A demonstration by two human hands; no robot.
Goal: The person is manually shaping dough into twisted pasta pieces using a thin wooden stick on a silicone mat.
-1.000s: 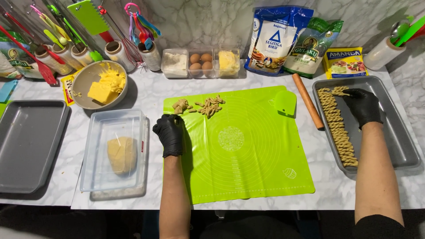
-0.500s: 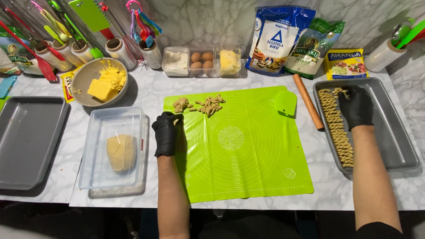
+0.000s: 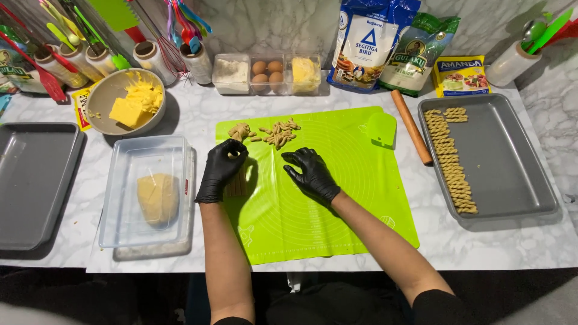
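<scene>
1. Change: a second ago the right hand (image 3: 310,174) was over at the grey baking tray (image 3: 512,156) on the right, at the top of the row of twisted dough sticks (image 3: 450,159). It is now back on the green silicone mat (image 3: 337,198), well apart from the tray.
2. Judgement: one finished twist looks to have been dropped off, and the hand has returned for more dough.
3. Left hand (image 3: 221,168) has barely moved; it sits at the mat's left edge, fingers curled round a small flat piece of dough (image 3: 236,185) beneath them. How firm the hold is cannot be told.
4. Right hand: fingers loosely spread, palm down on the mat, holding nothing.
5. Loose dough bits (image 3: 278,132) lie on the mat just above both hands.
6. Dough lump (image 3: 158,198) sits in the clear plastic tub (image 3: 123,198) left of the mat.
7. Packages at the back of the counter (image 3: 198,114): tall blue-and-white bag (image 3: 364,45), green-and-white bag (image 3: 418,54) beside it, flat yellow sachet (image 3: 460,75) to the right.
8. Small yellow-red packet (image 3: 80,108) is tucked under the butter bowl (image 3: 105,99).
</scene>
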